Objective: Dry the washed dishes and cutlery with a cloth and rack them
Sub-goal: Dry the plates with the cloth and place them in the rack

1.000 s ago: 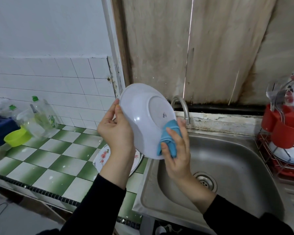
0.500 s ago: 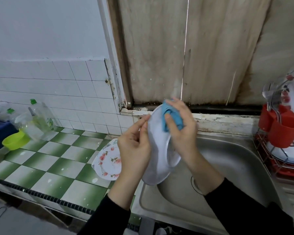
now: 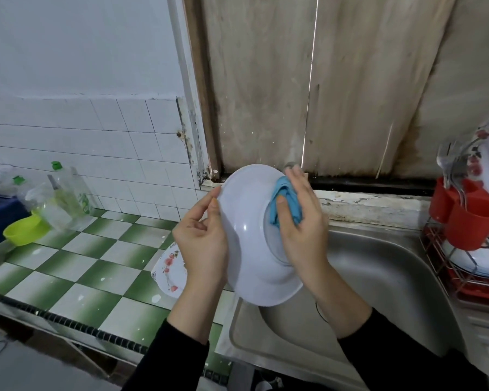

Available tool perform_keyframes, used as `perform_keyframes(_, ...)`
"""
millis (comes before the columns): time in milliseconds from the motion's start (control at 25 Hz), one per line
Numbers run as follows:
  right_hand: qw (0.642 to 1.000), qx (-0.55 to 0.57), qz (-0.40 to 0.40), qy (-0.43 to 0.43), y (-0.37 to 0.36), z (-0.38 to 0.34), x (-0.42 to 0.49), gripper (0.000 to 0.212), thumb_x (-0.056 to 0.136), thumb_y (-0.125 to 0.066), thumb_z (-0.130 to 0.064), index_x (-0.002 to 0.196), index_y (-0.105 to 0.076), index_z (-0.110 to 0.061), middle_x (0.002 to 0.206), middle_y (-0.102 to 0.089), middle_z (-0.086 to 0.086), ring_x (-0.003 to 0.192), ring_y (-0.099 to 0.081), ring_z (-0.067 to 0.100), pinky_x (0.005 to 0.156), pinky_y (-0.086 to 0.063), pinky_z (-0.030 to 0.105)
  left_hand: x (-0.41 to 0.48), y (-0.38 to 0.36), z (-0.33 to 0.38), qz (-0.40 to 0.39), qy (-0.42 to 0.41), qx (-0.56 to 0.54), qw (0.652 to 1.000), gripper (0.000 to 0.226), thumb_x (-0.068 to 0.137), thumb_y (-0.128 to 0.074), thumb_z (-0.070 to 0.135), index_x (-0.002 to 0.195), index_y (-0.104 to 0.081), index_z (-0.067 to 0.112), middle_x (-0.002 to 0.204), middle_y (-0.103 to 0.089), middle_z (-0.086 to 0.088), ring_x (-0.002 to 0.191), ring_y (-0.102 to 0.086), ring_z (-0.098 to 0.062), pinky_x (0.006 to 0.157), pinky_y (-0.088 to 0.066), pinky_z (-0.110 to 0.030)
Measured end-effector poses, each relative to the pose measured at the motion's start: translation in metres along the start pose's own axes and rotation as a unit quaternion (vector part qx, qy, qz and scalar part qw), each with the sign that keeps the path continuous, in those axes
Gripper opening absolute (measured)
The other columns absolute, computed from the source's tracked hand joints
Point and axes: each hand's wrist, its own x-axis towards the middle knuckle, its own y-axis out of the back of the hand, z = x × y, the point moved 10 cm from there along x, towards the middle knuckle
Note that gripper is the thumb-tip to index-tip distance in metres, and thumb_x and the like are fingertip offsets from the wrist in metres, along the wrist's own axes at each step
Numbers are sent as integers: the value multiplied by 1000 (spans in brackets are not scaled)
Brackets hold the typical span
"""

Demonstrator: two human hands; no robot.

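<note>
plain white round plate [image 3: 246, 241] | sky-blue crumpled cloth [image 3: 290, 196] | green-and-white chequered tile counter [image 3: 96, 266], left | white plate printed with red flowers [image 3: 168, 268] | red plastic cups [image 3: 469, 224], right | lime-green plastic bowl [image 3: 23, 230], far left

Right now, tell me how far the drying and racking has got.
Done: white dishes sit in the red rack, cutlery in red cups. In hand: the left hand holds a white plate by the rim; the right hand presses a blue cloth on its underside. Left: racking it, then the floral plate on the counter.
</note>
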Motion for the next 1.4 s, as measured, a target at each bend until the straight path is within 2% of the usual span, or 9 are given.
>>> perform_keyframes(200, 990, -12, -76, 118, -9, -10, -53, 42, 94, -50, -15, 136, -49, -13, 149, -42, 9, 143, -32, 20, 115, -30, 29, 12, 13, 3, 16, 10, -28, 999, 28, 96, -58, 12, 86, -74, 34, 59, -61, 0, 60, -55, -13, 67, -51, -22)
perform_keyframes(360, 990, 59, 51, -114, 26, 60, -26, 35, 98, -49, -19, 132, -50, -25, 138, -50, -9, 133, -45, 10, 111, -37, 27, 9, 6, 5, -26, -10, -33, 999, 27, 91, -61, 21, 84, -77, 42, 73, -53, -7, 67, -43, -23, 72, -44, -30)
perform_keyframes(480, 977, 51, 35, -202, 25, 65, 20, 32, 98, -51, -11, 129, -59, -16, 121, -60, -7, 118, -56, 14, 106, -43, 32, 2, -12, 7, -84, -19, -10, 996, 29, 92, -62, 18, 85, -77, 41, 62, -45, -4, 60, -30, -22, 59, -32, -25)
perform_keyframes(680, 991, -73, -86, 74, -18, -36, 13, 41, 94, -52, -22, 134, -57, -16, 145, -48, 8, 135, -43, 16, 114, -31, 23, -4, -23, 3, -76, 7, -9, 997, 30, 96, -56, 6, 87, -74, 28, 59, -67, 7, 60, -53, -12, 58, -48, -20)
perform_keyframes(800, 961, -135, -84, 226, -36, -59, -42, 40, 94, -55, -14, 134, -56, -8, 146, -43, 20, 140, -38, 32, 114, -34, 43, 13, -11, -8, -38, 36, -38, 998, 32, 96, -55, 5, 84, -75, 27, 74, -73, 5, 75, -63, -17, 78, -54, -30)
perform_keyframes(920, 945, -170, -59, 275, -30, -41, -73, 42, 95, -56, -15, 136, -50, -9, 146, -40, 24, 140, -35, 36, 114, -33, 48, 21, -1, -18, -3, 65, -67, 996, 27, 96, -54, 6, 88, -73, 24, 72, -73, 10, 71, -67, -9, 71, -54, -21)
perform_keyframes(1120, 995, -26, 8, 93, 11, 19, -69, 48, 101, -42, -24, 147, -33, -14, 158, -18, 15, 148, -19, 28, 118, -26, 36, 32, 10, -21, 35, 91, -157, 983, 24, 97, -50, 1, 93, -69, 15, 75, -74, 12, 74, -69, -4, 68, -53, -16)
perform_keyframes(1280, 981, 73, 133, -118, 45, 57, -40, 38, 101, -45, -21, 137, -40, -32, 142, -44, -13, 132, -41, -3, 109, -35, 17, 29, 1, -13, -41, 58, -168, 983, 17, 93, -57, 6, 94, -71, 16, 83, -75, 8, 81, -70, -8, 74, -54, -21)
perform_keyframes(1400, 963, 102, 172, -180, 61, 74, -12, 35, 98, -53, -10, 133, -52, -17, 122, -58, -9, 112, -57, 4, 96, -46, 16, 25, -7, -14, -109, 35, -155, 981, 19, 82, -61, 17, 85, -78, 24, 98, -74, 1, 90, -68, -13, 78, -54, -25)
